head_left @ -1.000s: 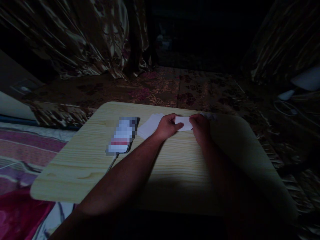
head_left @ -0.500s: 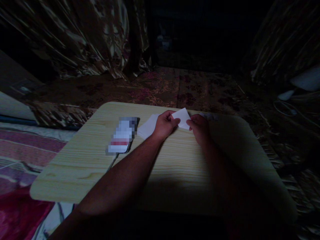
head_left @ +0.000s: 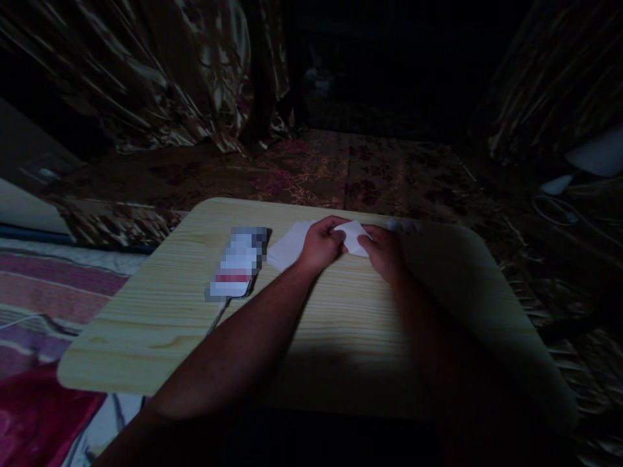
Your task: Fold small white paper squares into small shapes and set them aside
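A small white piece of paper (head_left: 353, 237) is held between both hands above the far part of the wooden table (head_left: 335, 331). My left hand (head_left: 322, 243) grips its left side, thumb on top. My right hand (head_left: 383, 250) pinches the right side, with its thumb pressed on the near right corner. To the left of my left hand lie white paper sheets (head_left: 288, 248), partly covered by that hand. Fingers under the held paper are mostly hidden.
A phone (head_left: 238, 263), its screen blurred, lies on the table's left with a cable (head_left: 217, 316) attached. Small pale objects (head_left: 406, 226), unclear in the dark, sit by the far edge beyond my right hand. Patterned cloth (head_left: 311, 168) and curtains (head_left: 214, 71) are behind.
The held paper has tilted and lowered slightly, and less of it shows. My right hand has moved a little left, closer to my left hand, its thumb farther over the paper.
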A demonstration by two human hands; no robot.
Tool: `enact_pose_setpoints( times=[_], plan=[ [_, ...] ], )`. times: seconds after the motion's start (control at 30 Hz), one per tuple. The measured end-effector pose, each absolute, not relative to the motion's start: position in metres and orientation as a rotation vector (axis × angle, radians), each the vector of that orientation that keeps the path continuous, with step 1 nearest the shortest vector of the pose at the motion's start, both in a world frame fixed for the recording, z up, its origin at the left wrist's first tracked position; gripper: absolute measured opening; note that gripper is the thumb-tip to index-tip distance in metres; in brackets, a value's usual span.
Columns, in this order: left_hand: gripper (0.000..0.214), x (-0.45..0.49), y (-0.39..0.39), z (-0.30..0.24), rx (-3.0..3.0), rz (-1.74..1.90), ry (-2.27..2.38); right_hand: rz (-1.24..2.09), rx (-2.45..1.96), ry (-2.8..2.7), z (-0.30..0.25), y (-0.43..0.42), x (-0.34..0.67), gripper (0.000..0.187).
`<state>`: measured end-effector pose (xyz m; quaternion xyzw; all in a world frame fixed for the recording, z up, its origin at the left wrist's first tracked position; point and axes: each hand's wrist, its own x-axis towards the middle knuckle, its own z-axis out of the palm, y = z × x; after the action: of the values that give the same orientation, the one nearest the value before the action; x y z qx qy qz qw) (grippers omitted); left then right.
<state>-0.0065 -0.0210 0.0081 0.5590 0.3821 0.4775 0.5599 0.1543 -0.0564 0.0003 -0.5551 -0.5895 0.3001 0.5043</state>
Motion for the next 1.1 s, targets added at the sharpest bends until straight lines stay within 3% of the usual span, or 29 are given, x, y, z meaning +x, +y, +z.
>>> enact_pose_setpoints(
  times=[0.27,0.47,0.93,1.1],
  plan=[
    [0.023,-0.008,-0.021,0.01,1.301,1.144,0.877,0.8,-1.23,-1.413,-0.003,-0.056,0.157,0.036],
    [0.04,-0.008,-0.022,0.011,1.285,1.101,0.84,0.774,-1.222,-1.377,-0.012,-0.051,0.162,0.034],
    [0.056,-0.009,-0.022,0.01,1.357,1.084,0.828,0.846,-1.198,-1.329,-0.002,-0.054,0.158,0.043],
    [0.045,-0.009,-0.02,0.006,1.346,1.115,0.838,0.873,-1.202,-1.339,-0.006,-0.053,0.158,0.045]
  ],
)
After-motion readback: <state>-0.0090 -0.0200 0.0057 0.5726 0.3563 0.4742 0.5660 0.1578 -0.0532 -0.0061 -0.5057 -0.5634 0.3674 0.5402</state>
